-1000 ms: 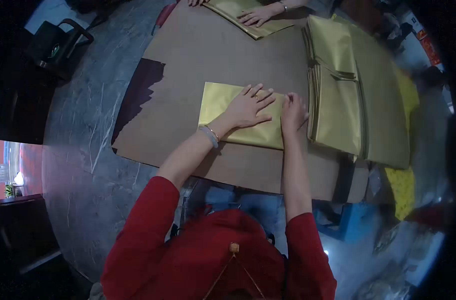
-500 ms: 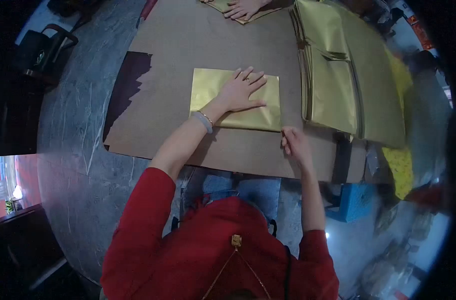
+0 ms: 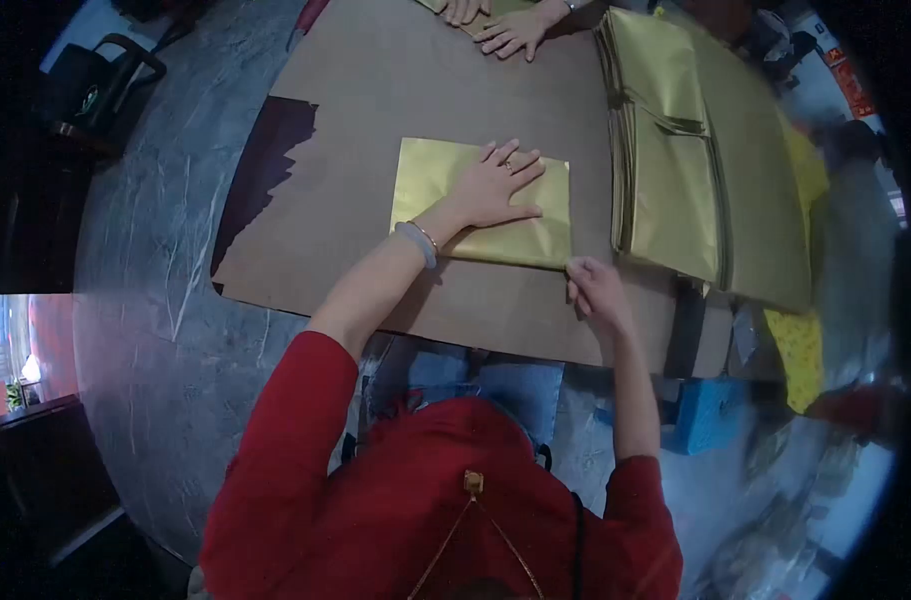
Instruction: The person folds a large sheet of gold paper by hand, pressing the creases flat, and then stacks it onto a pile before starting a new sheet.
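Observation:
A folded sheet of gold paper (image 3: 420, 175) lies flat on the cardboard-covered table before me. My left hand (image 3: 490, 192) rests palm down across its middle, fingers spread, with a ring on one finger and a grey bangle at the wrist. At the sheet's near right corner, my right hand (image 3: 595, 287) has thumb and fingers closed in a pinch on the paper's edge. Part of the sheet is hidden beneath my left hand and forearm.
A thick stack of folded gold paper (image 3: 675, 190) stands on the table's right side. Across the far edge, another person's hands (image 3: 510, 32) lie on gold paper. The cardboard (image 3: 325, 240) has a torn dark patch at left. A blue plastic stool (image 3: 705, 415) is below right.
The whole view has shifted slightly. My hands keep about the same places on the sheet. Across the table, the other person's hands have moved and both show more fully.

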The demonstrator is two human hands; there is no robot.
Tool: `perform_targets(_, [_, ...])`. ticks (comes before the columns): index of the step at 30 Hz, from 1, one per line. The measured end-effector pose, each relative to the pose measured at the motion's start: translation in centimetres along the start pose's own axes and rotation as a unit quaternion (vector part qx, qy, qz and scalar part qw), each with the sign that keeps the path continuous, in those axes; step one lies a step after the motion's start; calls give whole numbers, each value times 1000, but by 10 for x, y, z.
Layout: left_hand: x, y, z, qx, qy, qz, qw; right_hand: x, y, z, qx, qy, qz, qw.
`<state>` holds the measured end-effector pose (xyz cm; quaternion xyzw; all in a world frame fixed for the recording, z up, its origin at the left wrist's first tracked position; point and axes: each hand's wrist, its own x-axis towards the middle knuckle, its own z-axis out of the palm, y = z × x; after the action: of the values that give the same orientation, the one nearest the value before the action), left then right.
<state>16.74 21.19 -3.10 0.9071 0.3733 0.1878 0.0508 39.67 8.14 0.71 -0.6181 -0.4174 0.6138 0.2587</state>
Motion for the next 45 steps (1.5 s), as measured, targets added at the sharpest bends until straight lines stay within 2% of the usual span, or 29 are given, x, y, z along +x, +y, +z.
perform_targets(4, [0,0,0,4,-5,1,1000,-1,-17,4,-85,48,-2,995])
perform_targets(6, [0,1,-1,-2,-3,0,1000,7,-18,-4,-106,-1,48,993])
perform_targets(9, [0,2,-3,1,-5,-8,1000,17,-25,-8,-170,-13,73,983])
perform_targets(12, [1,0,3,4,-8,-3,1000,16,-28,-1,-206,7,33,978])
perform_targets(16, [0,0,-1,7,-11,-5,1000,18,-29,-9,-150,-23,47,987])
perform_targets(18, [0,1,0,-2,-9,-6,1000,11,-36,-12,-24,-76,59,995])
perform_targets(19, [0,1,0,-3,-9,-7,1000,12,-34,-11,-25,-77,61,995])
perform_targets(21, [0,1,0,7,-7,-4,1000,15,-27,-8,-86,-30,38,995])
perform_targets(22, [0,1,0,7,-7,-4,1000,16,-25,-7,-86,-30,38,995])
perform_targets(24, [1,1,0,8,-9,-6,1000,19,-23,-6,-192,-11,38,981])
perform_targets(28, [0,0,4,8,-2,-5,1000,19,-26,-4,-246,-13,19,969])
perform_targets(30, [0,-1,4,-10,7,3,1000,18,-33,1,-471,10,-35,882])
perform_targets(32, [-1,1,3,-12,10,1,1000,22,-29,2,-497,5,-53,866])
perform_targets(34, [-2,1,4,-7,19,3,1000,18,-29,3,-626,86,-117,766])
perform_targets(35, [-2,0,5,-12,17,1,1000,11,-42,13,-638,105,-81,758])
perform_targets(36, [-1,-1,6,-18,14,-2,1000,11,-44,21,-639,104,-83,757])
perform_targets(38, [0,2,3,-5,5,-8,1000,4,-50,39,-563,171,-277,760])
perform_targets(39, [0,2,3,-1,1,-11,1000,-6,-57,51,-565,115,-248,778])
perform_targets(40, [0,-1,5,3,3,-4,1000,-6,-52,52,-565,114,-249,779])
perform_targets(42, [-1,0,5,-2,6,-4,1000,1,-30,53,-519,40,-447,728])
perform_targets(43, [-1,0,4,-7,9,-4,1000,4,-22,53,-528,0,-397,751])
perform_targets(45, [-2,0,4,-5,18,0,1000,3,-6,49,-556,1,-387,736])
